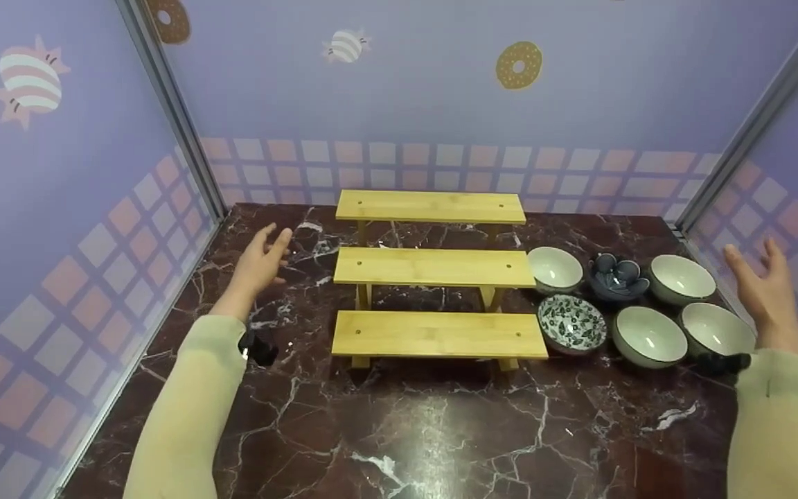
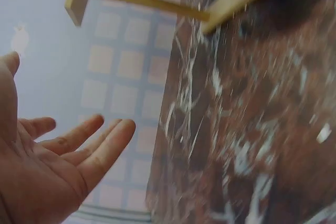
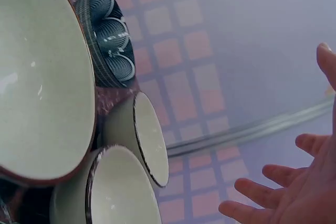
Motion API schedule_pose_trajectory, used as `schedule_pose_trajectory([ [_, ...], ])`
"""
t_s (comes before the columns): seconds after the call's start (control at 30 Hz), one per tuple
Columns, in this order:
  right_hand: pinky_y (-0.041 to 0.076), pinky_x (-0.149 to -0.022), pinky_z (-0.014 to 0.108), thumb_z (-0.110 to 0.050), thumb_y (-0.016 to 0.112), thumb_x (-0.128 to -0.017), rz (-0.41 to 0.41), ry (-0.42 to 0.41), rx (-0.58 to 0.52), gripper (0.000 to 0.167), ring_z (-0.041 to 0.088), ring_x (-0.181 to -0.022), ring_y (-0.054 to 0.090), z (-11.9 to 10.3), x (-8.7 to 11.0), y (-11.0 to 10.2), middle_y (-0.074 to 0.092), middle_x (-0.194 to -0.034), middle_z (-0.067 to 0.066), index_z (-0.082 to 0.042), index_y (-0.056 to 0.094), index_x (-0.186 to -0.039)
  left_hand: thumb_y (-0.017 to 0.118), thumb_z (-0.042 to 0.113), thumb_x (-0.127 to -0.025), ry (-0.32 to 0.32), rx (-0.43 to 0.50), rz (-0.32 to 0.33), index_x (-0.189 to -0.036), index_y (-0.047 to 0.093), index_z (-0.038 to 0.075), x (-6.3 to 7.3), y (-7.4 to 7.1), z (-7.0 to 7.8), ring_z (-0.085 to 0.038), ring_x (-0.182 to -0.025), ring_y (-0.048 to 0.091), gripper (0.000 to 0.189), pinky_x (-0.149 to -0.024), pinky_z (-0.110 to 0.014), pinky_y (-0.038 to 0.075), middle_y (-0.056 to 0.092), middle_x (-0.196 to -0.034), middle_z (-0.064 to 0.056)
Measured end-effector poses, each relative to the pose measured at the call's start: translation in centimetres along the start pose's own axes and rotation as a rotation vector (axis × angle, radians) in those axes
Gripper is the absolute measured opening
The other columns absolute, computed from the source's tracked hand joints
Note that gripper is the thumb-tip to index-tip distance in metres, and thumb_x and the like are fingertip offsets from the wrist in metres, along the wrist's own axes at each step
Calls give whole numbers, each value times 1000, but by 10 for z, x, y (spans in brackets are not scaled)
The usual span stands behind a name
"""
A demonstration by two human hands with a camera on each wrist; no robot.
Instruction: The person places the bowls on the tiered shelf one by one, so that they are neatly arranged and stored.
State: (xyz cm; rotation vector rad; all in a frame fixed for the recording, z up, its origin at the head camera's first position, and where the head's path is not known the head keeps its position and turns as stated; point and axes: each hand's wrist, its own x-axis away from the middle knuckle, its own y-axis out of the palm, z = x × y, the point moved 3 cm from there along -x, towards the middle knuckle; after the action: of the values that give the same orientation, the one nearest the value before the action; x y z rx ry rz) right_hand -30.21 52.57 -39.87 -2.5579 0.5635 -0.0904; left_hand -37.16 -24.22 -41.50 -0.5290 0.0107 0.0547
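My left hand (image 1: pixel 260 263) hovers over the left side of the table, fingers spread and holding nothing. In the left wrist view, the left palm (image 2: pixel 47 177) faces up beside the shelf's wooden legs. A three-step wooden shelf (image 1: pixel 433 267) stands in the middle, its boards bare. At the far right, my right hand (image 1: pixel 769 298) is raised beside the bowls with nothing in it. Nearest to it is a white bowl (image 1: pixel 716 331), with another white bowl (image 1: pixel 681 279) behind. A dark blue wave-patterned bowl (image 3: pixel 107 40) and a leaf-patterned bowl (image 1: pixel 572 324) sit among them.
Two more white bowls stand in the group, one at the front (image 1: pixel 648 336) and one beside the shelf (image 1: pixel 555 269). Purple panels (image 1: pixel 433 90) enclose the dark marble-look table (image 1: pixel 399 430) at the back and both sides. Metal posts (image 1: pixel 177 104) mark the corners.
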Motion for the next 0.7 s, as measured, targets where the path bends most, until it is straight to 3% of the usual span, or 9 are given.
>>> schedule_pose_trajectory([
  [0.07, 2, -130, 61, -60, 48, -100, 30, 30, -19, 90, 45, -159, -2, 8, 6, -5, -5, -172, 19, -27, -3, -167, 37, 60, -105, -26, 100, -35, -166, 17, 11, 6, 8, -4, -45, -126, 61, 80, -84, -44, 65, 54, -143, -32],
  [0.13, 5, -131, 58, -59, 49, -100, 63, 63, -28, 89, 43, -159, 1, 17, 12, -8, -3, -173, 18, -27, -1, -167, 36, 58, -106, -56, 187, -72, -165, 18, 11, 14, 15, -9, -42, -122, 65, 78, -82, -41, 66, 53, -144, -33],
  [0.23, 9, -132, 54, -58, 50, -100, 107, 121, -42, 87, 40, -160, 4, 30, 21, -14, 0, -174, 14, -30, 2, -167, 37, 55, -107, -96, 296, -113, -163, 22, 8, 26, 26, -17, -31, -107, 73, 75, -74, -35, 66, 56, -141, -33],
  [0.37, 14, -133, 46, -55, 53, -100, 190, 207, -59, 84, 34, -160, 12, 50, 34, -19, 7, -174, 9, -32, 8, -167, 38, 54, -108, -130, 392, -162, -157, 32, 3, 43, 40, -28, -19, -89, 76, 71, -67, -32, 65, 66, -126, -27],
  [0.5, 16, -133, 40, -51, 54, -99, 263, 265, -75, 82, 31, -160, 17, 68, 42, -21, 14, -174, 10, -28, 13, -167, 38, 53, -108, -141, 454, -200, -150, 40, 0, 59, 54, -37, -19, -86, 76, 67, -66, -29, 63, 70, -115, -18],
  [0.57, 17, -132, 37, -49, 54, -99, 278, 284, -82, 82, 30, -159, 19, 76, 44, -21, 16, -173, 12, -26, 14, -167, 41, 50, -108, -142, 486, -203, -151, 40, -2, 66, 61, -41, -19, -86, 76, 66, -65, -29, 62, 70, -115, -19],
  [0.63, 26, -128, 32, -50, 55, -99, 273, 322, -99, 82, 27, -157, 25, 82, 46, -19, 18, -173, 12, -27, 15, -167, 43, 45, -109, -143, 505, -215, -151, 40, -3, 72, 69, -44, -18, -85, 75, 64, -65, -28, 62, 69, -117, -20],
  [0.7, 41, -115, 23, -50, 56, -98, 257, 352, -115, 83, 25, -145, 41, 88, 48, -17, 19, -172, 11, -28, 14, -167, 47, 40, -109, -151, 521, -235, -152, 40, -4, 78, 77, -45, -18, -84, 74, 62, -65, -28, 62, 67, -119, -20],
])
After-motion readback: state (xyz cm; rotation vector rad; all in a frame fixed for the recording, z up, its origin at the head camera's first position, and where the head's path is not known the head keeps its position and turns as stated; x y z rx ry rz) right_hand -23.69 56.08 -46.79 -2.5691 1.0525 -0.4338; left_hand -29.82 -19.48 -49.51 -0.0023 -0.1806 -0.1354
